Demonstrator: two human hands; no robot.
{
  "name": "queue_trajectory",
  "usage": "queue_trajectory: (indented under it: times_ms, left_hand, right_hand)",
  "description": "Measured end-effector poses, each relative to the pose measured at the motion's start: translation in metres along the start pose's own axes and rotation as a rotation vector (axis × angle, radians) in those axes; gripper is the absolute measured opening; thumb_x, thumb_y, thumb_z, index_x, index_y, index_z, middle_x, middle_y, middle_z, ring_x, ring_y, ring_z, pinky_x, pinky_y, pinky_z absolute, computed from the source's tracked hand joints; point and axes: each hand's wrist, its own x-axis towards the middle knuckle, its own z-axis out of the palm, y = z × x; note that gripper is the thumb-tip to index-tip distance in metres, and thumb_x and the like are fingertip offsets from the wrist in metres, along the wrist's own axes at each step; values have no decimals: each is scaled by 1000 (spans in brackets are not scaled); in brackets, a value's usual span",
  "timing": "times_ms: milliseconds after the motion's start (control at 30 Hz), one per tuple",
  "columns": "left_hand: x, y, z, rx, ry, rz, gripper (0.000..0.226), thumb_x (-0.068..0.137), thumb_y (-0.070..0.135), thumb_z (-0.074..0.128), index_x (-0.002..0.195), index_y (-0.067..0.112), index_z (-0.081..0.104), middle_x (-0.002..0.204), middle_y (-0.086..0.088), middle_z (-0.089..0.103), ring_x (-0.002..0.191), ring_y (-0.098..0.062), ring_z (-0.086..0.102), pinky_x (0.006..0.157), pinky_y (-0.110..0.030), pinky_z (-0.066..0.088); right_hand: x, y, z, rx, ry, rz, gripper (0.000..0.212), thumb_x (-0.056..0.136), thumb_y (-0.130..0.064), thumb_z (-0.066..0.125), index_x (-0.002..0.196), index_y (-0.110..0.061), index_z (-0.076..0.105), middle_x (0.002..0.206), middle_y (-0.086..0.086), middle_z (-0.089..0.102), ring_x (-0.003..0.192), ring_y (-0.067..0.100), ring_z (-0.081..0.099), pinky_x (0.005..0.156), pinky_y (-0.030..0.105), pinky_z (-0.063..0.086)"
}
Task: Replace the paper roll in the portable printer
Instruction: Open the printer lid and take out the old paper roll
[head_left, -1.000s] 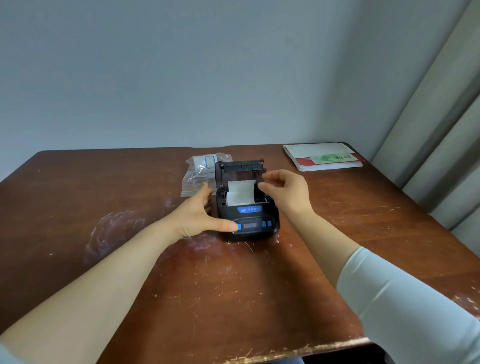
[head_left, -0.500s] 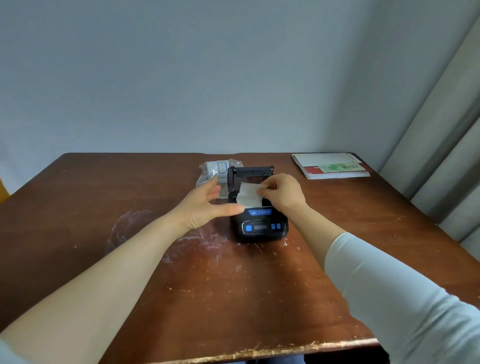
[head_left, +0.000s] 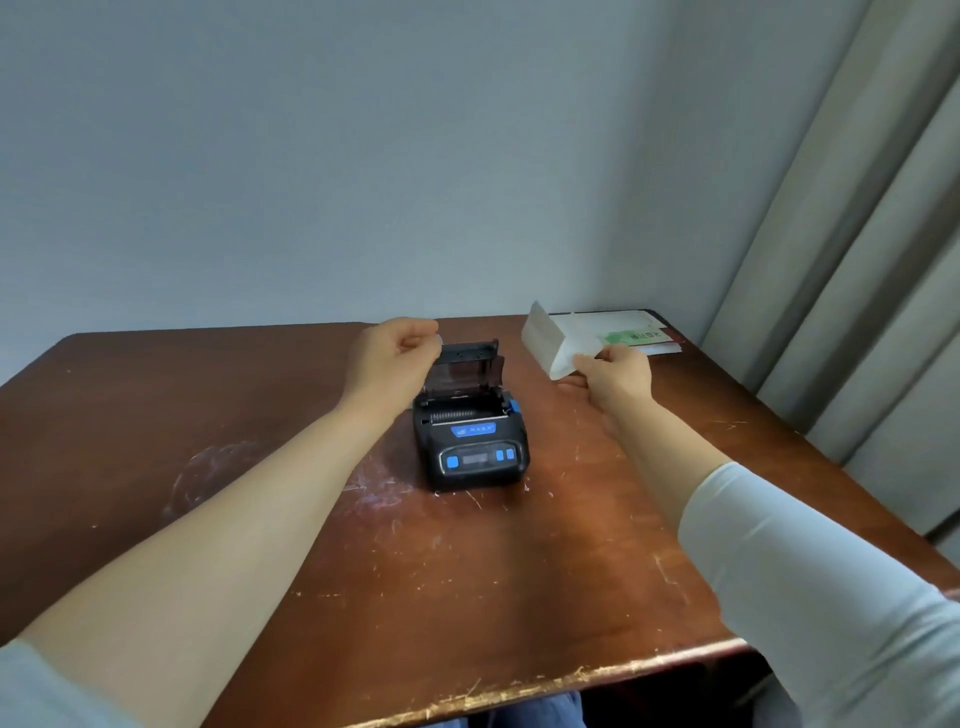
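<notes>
A plain room, most likely a home or small office corner

A worn brown wooden table (head_left: 467, 597), scratched and chipped along its near edge, stands against a bare pale blue-grey wall (head_left: 363, 156). Long grey-beige curtains (head_left: 857, 286) hang at the right (floor-length, as far as can be seen). A small stack of papers and envelopes (head_left: 639, 332) lies at the far right corner, and a portable printer (head_left: 470, 441) stands mid-table, suggesting desk work.

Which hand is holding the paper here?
The right hand, out to the right of the printer, pinches the white paper. The left hand is a loose fist by the open lid.
</notes>
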Motion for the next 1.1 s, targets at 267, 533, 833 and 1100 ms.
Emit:
queue_trajectory:
  times_ms: [267,533,833,1100]
  left_hand:
    - [9,-2,13,116,40,3,22,87,16,58,105,21,69,92,9,64,92,-11,61,92,-33,50]
    - [17,-18,3,90,87,-69,22,85,12,58,104,17,69,96,-3,68,94,-21,65,88,-42,54]
    - [33,-41,-16,126,166,-145,28,84,8,54,106,18,68,105,-6,68,100,-24,64,90,-43,53]
    - [43,-68,-25,571,-115,-103,33,82,6,58,112,15,70,122,-6,66,113,-27,58,93,-32,46]
  right_hand:
    - [10,17,-23,-304,107,13,38,81,6,54,118,-4,57,109,9,64,78,23,61,51,19,46]
    - [14,25,-17,-511,107,9,55,83,1,49,136,-10,40,138,11,50,128,29,46,99,38,44]
    - [-3,-20,47,-633,-56,-469,46,80,-2,43,121,-16,59,128,3,62,121,25,53,104,40,40]
    - [2,-59,113,-718,-381,-529,31,85,-11,51,110,-17,66,119,3,67,110,22,59,93,34,49]
